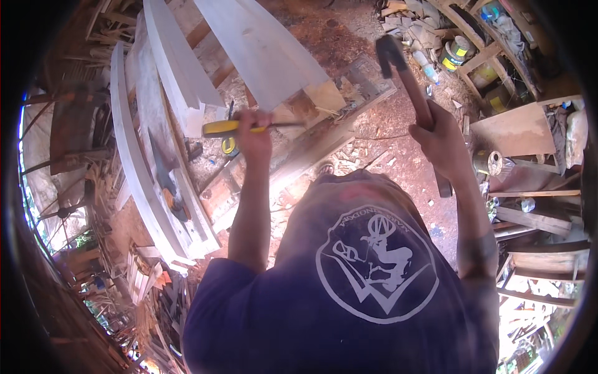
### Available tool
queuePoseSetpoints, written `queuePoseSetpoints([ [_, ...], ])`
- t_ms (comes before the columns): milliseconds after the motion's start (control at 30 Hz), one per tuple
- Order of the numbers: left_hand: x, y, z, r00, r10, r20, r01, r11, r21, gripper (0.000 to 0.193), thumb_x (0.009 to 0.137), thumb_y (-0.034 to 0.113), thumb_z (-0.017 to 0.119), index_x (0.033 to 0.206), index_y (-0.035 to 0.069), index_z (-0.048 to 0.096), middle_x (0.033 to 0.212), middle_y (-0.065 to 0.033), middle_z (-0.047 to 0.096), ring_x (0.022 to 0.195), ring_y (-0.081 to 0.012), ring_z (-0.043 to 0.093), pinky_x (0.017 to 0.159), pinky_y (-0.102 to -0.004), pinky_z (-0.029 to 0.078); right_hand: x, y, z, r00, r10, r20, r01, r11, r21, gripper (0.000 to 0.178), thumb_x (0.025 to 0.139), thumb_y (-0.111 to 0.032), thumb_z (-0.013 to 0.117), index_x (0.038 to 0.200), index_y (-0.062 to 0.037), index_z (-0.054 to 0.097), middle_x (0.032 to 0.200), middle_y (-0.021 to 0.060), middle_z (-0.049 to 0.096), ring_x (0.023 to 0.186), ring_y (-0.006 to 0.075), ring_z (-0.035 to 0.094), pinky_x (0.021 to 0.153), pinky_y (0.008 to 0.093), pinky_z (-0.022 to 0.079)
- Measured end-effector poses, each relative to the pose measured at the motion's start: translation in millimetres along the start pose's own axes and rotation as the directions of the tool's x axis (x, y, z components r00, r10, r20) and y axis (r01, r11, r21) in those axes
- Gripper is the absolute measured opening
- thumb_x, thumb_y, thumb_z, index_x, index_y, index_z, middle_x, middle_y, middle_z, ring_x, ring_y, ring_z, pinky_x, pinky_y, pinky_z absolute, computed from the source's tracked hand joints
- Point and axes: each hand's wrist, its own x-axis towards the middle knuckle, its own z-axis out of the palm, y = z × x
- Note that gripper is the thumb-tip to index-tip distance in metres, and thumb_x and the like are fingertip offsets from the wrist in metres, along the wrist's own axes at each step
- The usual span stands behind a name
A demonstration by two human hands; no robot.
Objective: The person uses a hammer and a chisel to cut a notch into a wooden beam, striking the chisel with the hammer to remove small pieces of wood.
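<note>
My left hand (254,134) is closed round a chisel with a yellow and black handle (219,128). Its thin dark blade points to the right, past my fingers, above a wooden plank. My right hand (441,140) grips a hammer by its wooden handle (416,93). The dark hammer head (391,55) is raised up and away from the chisel. Just beyond the left hand lies a wide pale board (268,56), its near end on a wooden support. A yellow and black tape measure (230,146) rests close by the chisel handle.
Long pale boards (134,149) lie at the left, with a handsaw (174,202) on one. Wood shavings litter the reddish floor (392,149). Scrap wood (411,25), a plastic bottle (427,67) and a dark tin (453,56) stand far right, beside wooden frames.
</note>
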Motion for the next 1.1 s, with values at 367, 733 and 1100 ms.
queuePoseSetpoints([
  [367, 23.9, 16.8, 69.7, 0.999, 0.047, 0.009, -0.047, 0.914, 0.402, 0.035, 0.100, 0.020, 0.064, 0.077, 0.011, 0.041, 0.059, -0.0014, 0.044, 0.048, -0.0118, 0.042, 0.044, -0.0272, 0.032, 7.4, -22.0, -5.7, 0.999, -0.034, 0.010, 0.034, 0.999, 0.004, 0.027, 0.081, -0.018, 0.069, 0.092, 0.0036, 0.058, 0.071, 0.0191, 0.058, 0.065, 0.0302, 0.059, 0.065, 0.0432, 0.046],
  [733, 43.8, -21.2, 77.7, 0.989, 0.147, -0.018, -0.102, 0.763, 0.638, 0.033, 0.095, 0.019, 0.072, 0.077, 0.008, 0.047, 0.058, -0.0009, 0.051, 0.046, -0.0096, 0.049, 0.042, -0.0255, 0.037, 17.8, -42.9, 8.0, 0.959, -0.259, 0.113, 0.272, 0.956, -0.110, 0.024, 0.080, -0.015, 0.066, 0.094, 0.0038, 0.061, 0.079, 0.0262, 0.065, 0.073, 0.0428, 0.065, 0.068, 0.0485, 0.049],
  [1100, 43.2, -30.9, 75.4, 0.985, 0.171, 0.004, -0.137, 0.777, 0.614, 0.030, 0.095, 0.016, 0.070, 0.075, 0.007, 0.050, 0.059, -0.0014, 0.053, 0.045, -0.0094, 0.049, 0.041, -0.0266, 0.038, 63.1, -122.0, 27.9, 0.508, -0.840, -0.191, 0.743, 0.539, -0.397, 0.024, 0.085, -0.014, 0.066, 0.105, -0.0025, 0.063, 0.085, 0.0232, 0.067, 0.081, 0.0401, 0.069, 0.072, 0.0505, 0.052],
])
